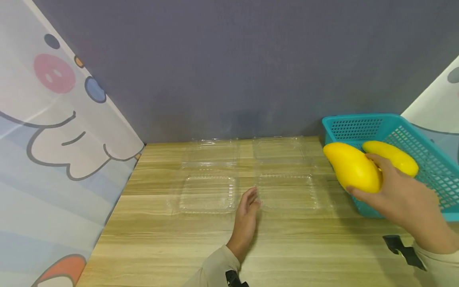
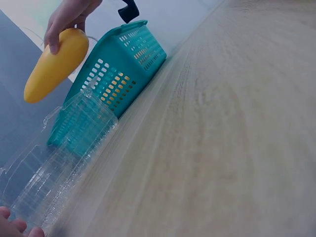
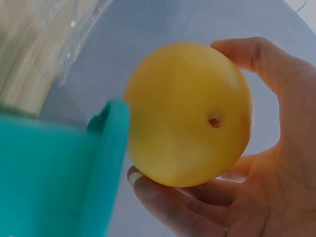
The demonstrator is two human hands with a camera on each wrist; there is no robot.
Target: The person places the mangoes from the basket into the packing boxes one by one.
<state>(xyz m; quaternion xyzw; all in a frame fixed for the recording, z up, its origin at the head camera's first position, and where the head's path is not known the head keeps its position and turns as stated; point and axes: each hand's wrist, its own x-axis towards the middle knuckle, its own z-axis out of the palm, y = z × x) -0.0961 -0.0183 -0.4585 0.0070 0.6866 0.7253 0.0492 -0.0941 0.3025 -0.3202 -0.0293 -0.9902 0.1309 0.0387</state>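
A yellow mango (image 1: 353, 167) is gripped at its blunt end by my right hand (image 1: 408, 199), held up over the near-left rim of the teal basket (image 1: 373, 211). In the right wrist view, thumb and fingers curl round the mango (image 3: 187, 113), its stem scar facing the camera. A second yellow mango (image 1: 392, 157) lies inside the basket, partly behind the right hand. My left hand (image 1: 246, 217) rests near the table with fingers loosely bent, fingertips right at the left edge of the right clear plastic clamshell box (image 1: 287, 191). Another clear clamshell box (image 1: 208, 193) lies open to its left.
Both boxes lie on the wood-grain table (image 1: 186, 251) with lids folded back toward the grey wall panel (image 1: 229, 71). A cartoon-printed sheet (image 1: 64, 159) borders the table's left side. In the left wrist view, the basket (image 2: 118, 69) stands beyond a clear box (image 2: 64, 158).
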